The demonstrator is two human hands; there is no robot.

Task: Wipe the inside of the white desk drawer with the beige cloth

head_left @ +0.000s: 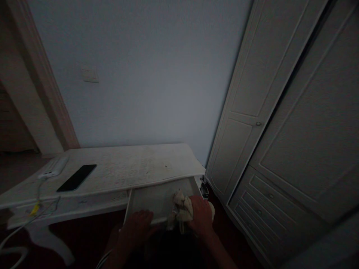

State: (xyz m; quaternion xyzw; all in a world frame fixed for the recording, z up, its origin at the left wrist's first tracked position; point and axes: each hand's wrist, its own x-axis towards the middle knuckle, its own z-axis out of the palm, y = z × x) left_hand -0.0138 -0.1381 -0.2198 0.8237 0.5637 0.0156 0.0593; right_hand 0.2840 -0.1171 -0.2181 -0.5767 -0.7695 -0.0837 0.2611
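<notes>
A shallow white drawer [151,203] is pulled out from the right part of a white table [131,160]. My left hand [138,224] lies at the drawer's front left, its fingers curled over the front edge. In my right hand [200,213] is a crumpled beige cloth [182,209], closed in the fingers over the right front of the drawer. Part of the cloth hangs down past the front edge, and another bit pokes out to the right of the hand. The room is dim, so finger details are dark.
A black phone [77,178] and a white power strip [53,168] lie on the table's left side. A pale cable [17,229] with a yellow tag [34,210] hangs at its front. A wardrobe [238,123] stands at right, beside a dark object [204,190] on the floor.
</notes>
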